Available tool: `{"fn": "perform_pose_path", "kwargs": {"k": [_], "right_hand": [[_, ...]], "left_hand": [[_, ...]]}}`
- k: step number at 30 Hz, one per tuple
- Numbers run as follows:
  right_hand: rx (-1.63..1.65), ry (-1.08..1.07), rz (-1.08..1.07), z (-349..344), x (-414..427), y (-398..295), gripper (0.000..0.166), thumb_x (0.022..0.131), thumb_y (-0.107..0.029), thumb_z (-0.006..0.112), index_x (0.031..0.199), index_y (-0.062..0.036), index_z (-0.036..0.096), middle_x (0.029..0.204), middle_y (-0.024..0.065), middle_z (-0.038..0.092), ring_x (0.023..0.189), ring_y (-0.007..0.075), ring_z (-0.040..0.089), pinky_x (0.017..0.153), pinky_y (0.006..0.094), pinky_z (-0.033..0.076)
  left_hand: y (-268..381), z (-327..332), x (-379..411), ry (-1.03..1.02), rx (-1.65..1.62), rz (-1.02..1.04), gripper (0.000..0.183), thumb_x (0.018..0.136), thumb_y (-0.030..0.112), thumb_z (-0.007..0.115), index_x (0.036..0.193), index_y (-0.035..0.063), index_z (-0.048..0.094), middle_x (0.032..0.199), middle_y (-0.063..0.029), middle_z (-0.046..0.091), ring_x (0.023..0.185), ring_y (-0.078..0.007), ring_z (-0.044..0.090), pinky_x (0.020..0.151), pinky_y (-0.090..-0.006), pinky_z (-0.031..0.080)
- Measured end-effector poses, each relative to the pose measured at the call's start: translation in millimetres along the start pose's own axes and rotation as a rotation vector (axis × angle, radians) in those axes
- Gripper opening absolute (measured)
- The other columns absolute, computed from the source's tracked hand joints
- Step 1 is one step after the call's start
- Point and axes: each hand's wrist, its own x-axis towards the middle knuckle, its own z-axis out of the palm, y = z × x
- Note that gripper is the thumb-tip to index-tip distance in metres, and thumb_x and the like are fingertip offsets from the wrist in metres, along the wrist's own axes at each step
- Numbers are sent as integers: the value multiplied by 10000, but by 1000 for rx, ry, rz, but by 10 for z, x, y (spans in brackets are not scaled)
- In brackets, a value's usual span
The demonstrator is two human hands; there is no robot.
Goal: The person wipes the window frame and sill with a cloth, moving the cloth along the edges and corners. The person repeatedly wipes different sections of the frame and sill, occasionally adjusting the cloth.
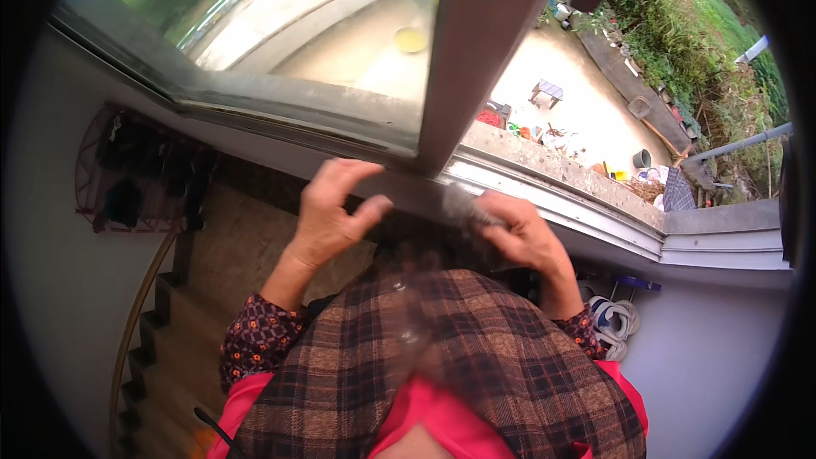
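My right hand point(526, 229) grips a grey, fuzzy-looking cloth or scrubbing pad point(468, 207), blurred, close to the bright metal track point(574, 217) of a sliding window. To its left, my left hand point(335, 213) is raised with the thumb and fingers apart and nothing between them, just below the lower edge of the window frame. A glass window pane point(306, 92) fills the upper left, and its wide dark upright frame point(484, 38) ends between and above my hands. The sill under the frame is dark and partly hidden by my hands.
Stairs point(153, 319) with a curved handrail point(137, 312) descend at the lower left. A wall rack point(143, 172) holds dark items. White shoes point(615, 322) hang or stand at the right, near the wall. Outside the open window lie a yard with a stool point(547, 92) and scattered things.
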Motion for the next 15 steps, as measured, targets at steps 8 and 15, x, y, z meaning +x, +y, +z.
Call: {"fn": "perform_pose_path", "kwargs": {"k": [8, 15], "right_hand": [[147, 360, 197, 688, 104, -196, 291, 803, 77, 635, 1079, -12, 667, 971, 112, 687, 875, 250, 660, 799, 313, 517], [217, 212, 186, 674, 205, -387, 469, 821, -125, 756, 1261, -25, 632, 1062, 99, 670, 951, 200, 643, 821, 299, 493]], "left_hand": [[-473, 160, -169, -361, -721, -493, 193, 802, 38, 779, 945, 32, 650, 827, 48, 624, 776, -32, 557, 709, -219, 483], [-460, -111, -40, -266, -810, -421, 198, 806, -28, 747, 977, 32, 669, 882, 39, 647, 832, -48, 588, 757, -224, 500]]}}
